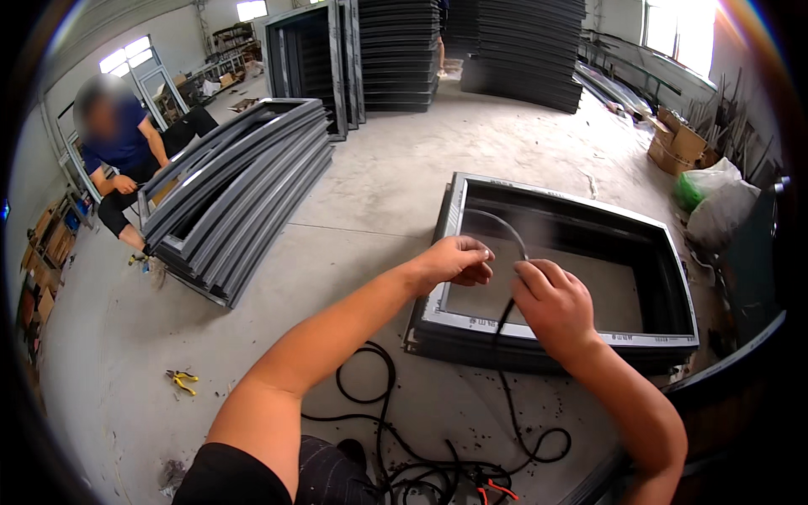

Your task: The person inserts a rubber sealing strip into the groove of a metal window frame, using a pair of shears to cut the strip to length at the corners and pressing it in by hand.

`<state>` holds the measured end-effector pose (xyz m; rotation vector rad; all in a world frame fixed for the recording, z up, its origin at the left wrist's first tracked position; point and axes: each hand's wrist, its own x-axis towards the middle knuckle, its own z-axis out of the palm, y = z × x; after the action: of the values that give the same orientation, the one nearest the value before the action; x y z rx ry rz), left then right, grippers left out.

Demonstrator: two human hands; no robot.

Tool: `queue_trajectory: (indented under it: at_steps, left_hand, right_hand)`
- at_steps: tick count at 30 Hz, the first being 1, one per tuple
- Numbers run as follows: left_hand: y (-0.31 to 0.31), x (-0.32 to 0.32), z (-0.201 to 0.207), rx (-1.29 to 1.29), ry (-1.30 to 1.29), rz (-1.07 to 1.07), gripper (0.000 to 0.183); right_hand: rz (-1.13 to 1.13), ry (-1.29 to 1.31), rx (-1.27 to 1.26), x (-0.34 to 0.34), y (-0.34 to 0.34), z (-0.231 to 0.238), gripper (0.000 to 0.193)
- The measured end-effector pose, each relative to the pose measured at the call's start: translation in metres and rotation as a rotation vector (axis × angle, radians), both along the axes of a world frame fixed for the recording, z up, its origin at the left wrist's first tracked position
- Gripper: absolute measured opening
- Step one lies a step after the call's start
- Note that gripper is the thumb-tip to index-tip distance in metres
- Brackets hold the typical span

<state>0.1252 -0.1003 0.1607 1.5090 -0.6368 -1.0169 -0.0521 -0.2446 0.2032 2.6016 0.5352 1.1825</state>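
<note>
Thin black rubber strip [507, 313]; rectangular grey metal frame [562, 332]

Leaning stack of grey metal window frames [240, 189], seated person in a blue shirt [118, 147], yellow-handled pliers [182, 380] on concrete floor [396, 177], brown cardboard boxes [677, 143]

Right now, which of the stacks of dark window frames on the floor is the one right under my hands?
The low stack of frames lying flat straight ahead, under both hands. The fanned stack lies off to the left beside the crouching person; the tall stacks stand far behind.
</note>
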Motion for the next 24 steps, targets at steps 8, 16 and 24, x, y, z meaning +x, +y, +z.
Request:
queue_trajectory:
  at_steps: [8, 16, 24]
  left_hand:
    - [0.0, -0.048, 0.002, -0.159, 0.485, -0.334, 0.036]
    - [0.0, -0.025, -0.007, -0.204, 0.289, -0.147, 0.025]
    - [0.052, 0.04, 0.022, -0.185, 0.0, 0.213, 0.026]
  right_hand:
    - [-0.024, -0.092, 0.183, 0.006, -0.018, -0.01, 0.019]
    - [-0.148, -0.036, 0.343, -0.022, -0.035, -0.035, 0.033]
    - [0.047, 0.944, 0.285, -0.114, 0.035, -0.156, 0.013]
